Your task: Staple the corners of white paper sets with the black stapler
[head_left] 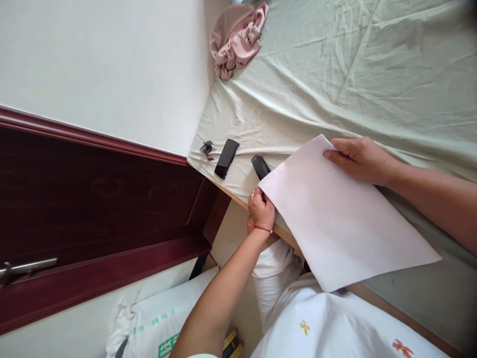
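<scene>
Wrinkled pale-green cloth (372, 89), a white sack (149, 306), a paper sheet (343, 219) in hand.
The green-printed sack hides its contents; the smooth, plain white paper sheet slants over the cloth's front edge, its upper side pinched in the right hand's (363, 159) grip; the left hand's (262, 206) grip curls at its left corner, whether holding it I cannot tell; a black rectangular object (226, 158) and keys (207, 147) lie beyond.
</scene>
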{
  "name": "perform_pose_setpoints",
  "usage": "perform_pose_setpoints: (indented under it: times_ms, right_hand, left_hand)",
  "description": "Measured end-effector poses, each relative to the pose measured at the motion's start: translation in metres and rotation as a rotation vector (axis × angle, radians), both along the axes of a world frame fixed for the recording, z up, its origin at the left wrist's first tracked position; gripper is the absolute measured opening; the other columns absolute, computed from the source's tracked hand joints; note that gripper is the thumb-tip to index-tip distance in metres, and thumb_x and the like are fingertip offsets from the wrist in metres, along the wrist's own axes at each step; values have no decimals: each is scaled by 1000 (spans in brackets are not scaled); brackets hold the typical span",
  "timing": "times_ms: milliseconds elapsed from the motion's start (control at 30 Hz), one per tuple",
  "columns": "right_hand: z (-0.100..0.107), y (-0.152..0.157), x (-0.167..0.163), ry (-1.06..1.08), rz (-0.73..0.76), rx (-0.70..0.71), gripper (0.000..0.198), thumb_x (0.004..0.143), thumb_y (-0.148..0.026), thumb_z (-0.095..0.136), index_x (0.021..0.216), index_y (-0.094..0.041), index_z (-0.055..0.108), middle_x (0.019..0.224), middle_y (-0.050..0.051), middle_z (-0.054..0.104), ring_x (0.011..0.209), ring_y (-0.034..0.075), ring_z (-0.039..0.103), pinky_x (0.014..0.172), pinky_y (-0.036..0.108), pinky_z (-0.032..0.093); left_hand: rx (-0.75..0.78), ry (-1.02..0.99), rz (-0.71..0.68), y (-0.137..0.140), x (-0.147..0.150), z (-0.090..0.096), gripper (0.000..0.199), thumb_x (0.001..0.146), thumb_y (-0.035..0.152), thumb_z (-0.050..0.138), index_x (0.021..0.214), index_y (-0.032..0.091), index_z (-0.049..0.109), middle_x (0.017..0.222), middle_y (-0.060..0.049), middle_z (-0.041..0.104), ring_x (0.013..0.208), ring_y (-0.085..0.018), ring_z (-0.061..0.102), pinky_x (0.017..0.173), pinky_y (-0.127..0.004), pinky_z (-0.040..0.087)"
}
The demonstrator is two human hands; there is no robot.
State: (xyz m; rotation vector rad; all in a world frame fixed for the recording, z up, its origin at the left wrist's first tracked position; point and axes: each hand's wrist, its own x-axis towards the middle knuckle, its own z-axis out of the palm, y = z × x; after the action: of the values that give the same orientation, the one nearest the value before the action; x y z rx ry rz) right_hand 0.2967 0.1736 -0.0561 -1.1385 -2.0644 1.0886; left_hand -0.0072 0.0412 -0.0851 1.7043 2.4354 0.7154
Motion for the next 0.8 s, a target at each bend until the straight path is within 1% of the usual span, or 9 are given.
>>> perform_pose_setpoints:
  times_ms: [267,400,500,567,667,733,767,800]
  right_hand:
    - [2,0,-1,-26,12,-10,38,103,-43,49,73,-28,32,62,-2,46,60,16,42,64,35,32]
    - [2,0,0,-14,9,-7,38,102,-44,49,73,-27,31,61,-2,44,60,16,41,63,35,31]
    - [2,1,0,10,25,4,38,102,-45,48,73,-27,31,61,-2,45,60,16,42,63,35,32]
    - [1,2,0,23,40,12,37,103,-45,47,73,-28,32,62,-1,46,60,17,44,63,35,33]
    - [0,2,1,12,32,10,37,104,-44,46,74,-28,32,62,-1,46,60,17,45,64,35,35]
    - [-1,2,1,-3,20,-13,36,104,-44,46,75,-28,32,63,-1,47,60,18,46,64,35,36]
    - [-2,2,1,-9,16,-26,36,105,-44,46,75,-28,33,63,-1,47,61,18,46,64,35,37]
    - [-2,2,1,-12,15,-34,36,105,-44,45,76,-28,33,63,-1,48,61,18,46,64,36,37]
  left_hand:
    - [4,-10,16,0,2,2,16,94,16,58,83,26,58,91,-9,72,96,-29,68,90,-39,51]
    - [-1,-28,14,1,1,2,14,92,15,59,84,26,61,92,-9,72,96,-28,68,90,-39,51]
    - [12,-64,27,0,0,2,17,95,18,57,80,26,59,88,-8,71,92,-27,67,89,-37,51]
    - [49,-124,31,-2,0,1,23,100,25,53,77,26,56,85,-8,69,88,-26,66,87,-37,50]
    - [106,-267,16,-6,1,2,44,110,45,37,74,26,53,78,-7,64,81,-24,62,84,-37,50]
    - [106,-349,-13,-9,2,5,57,112,59,26,71,27,49,72,-5,57,76,-22,58,80,-36,49]
    - [97,-368,-33,-10,3,6,60,111,64,24,70,27,47,70,-4,54,74,-21,55,78,-36,48]
    - [86,-373,-56,-11,3,8,60,109,67,27,68,27,44,69,-3,51,72,-21,53,76,-35,47]
